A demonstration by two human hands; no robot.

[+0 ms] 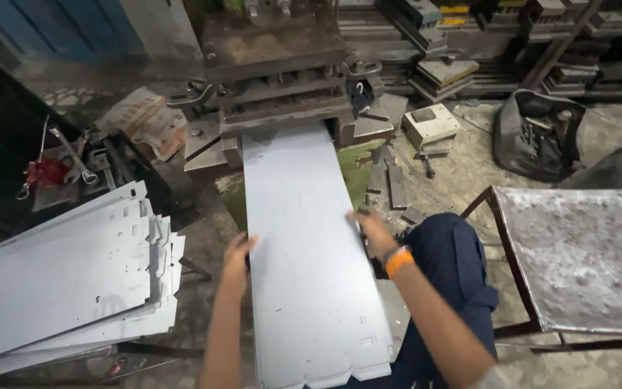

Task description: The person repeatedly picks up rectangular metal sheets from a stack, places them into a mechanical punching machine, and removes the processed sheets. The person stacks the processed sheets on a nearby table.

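A long grey metal sheet (304, 238) runs from my lap up into the jaws of a dark press machine (278, 68). My left hand (237, 258) grips the sheet's left edge about midway along. On the right edge, my right hand (372, 227) presses with its fingers on the sheet; an orange band sits on that wrist. The sheet's near end has notched cut-outs. Its far end lies under the press tooling.
A stack of several punched grey sheets (66, 281) lies at the left. A metal-framed stand with a rough grey top (577, 259) is at the right. Wrenches and a red object (55, 169), a dark bag (538, 130) and scrap pieces litter the floor.
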